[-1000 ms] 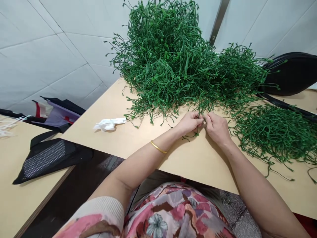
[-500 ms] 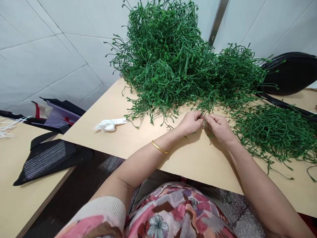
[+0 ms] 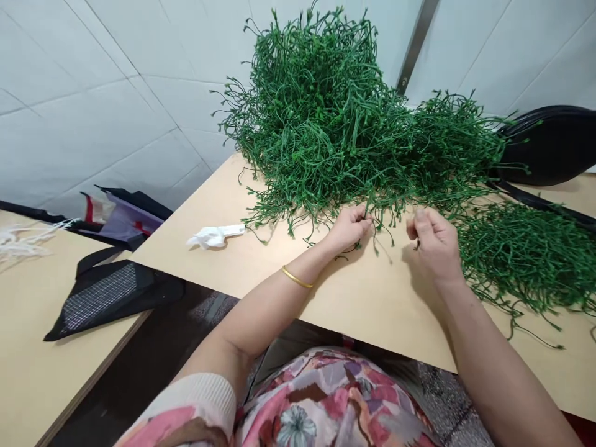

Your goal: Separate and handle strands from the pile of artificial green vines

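A tall tangled pile of thin green artificial plant stems (image 3: 316, 118) with small tufted tips stands on the table against the wall. At its front edge is my left hand (image 3: 351, 228), its fingers pinched on green stems whose ends poke out around them. To the right, apart from it, my right hand (image 3: 433, 239) is raised over the table with fingers curled closed. A small dark end shows below its fingertips; what it belongs to is hidden in the hand. A lower heap of similar green stems (image 3: 535, 254) lies on the right, beside my right wrist.
A crumpled white tissue-like item (image 3: 214, 236) lies on the table (image 3: 279, 285) at left. A black bag (image 3: 549, 143) stands at the far right, its strap near the stems. On the left are a black mesh pouch (image 3: 100, 298), a folded umbrella (image 3: 121, 214) and white strings (image 3: 28, 242).
My hands were together at the front of the pile; my right hand has moved away to the right. My left hand stays pinched near the same spot. The view has shifted slightly.
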`<control>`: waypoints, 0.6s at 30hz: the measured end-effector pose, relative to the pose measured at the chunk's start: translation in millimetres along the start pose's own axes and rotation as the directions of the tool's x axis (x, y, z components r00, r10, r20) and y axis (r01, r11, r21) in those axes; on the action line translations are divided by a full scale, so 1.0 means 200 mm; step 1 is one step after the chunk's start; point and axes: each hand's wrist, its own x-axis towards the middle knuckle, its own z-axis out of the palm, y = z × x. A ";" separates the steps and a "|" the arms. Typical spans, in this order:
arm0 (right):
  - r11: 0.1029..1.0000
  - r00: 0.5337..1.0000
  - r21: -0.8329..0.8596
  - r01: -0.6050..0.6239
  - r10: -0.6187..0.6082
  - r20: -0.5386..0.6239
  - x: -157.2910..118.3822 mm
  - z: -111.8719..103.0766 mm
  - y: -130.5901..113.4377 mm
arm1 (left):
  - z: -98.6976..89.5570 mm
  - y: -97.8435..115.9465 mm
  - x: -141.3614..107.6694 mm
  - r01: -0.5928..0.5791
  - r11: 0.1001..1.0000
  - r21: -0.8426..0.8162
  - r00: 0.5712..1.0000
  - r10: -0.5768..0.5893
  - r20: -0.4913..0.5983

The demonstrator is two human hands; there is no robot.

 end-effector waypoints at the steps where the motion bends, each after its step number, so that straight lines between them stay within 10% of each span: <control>1: 0.998 0.998 0.052 -0.017 0.020 -0.053 0.02 -0.01 0.04 | 0.00 0.01 -0.01 0.032 0.998 -0.056 0.999 -0.032 0.009; 18: 0.921 0.907 0.105 -0.375 0.342 0.246 0.02 0.10 0.18 | 0.00 0.01 -0.04 0.143 0.981 -0.135 0.985 -0.127 0.118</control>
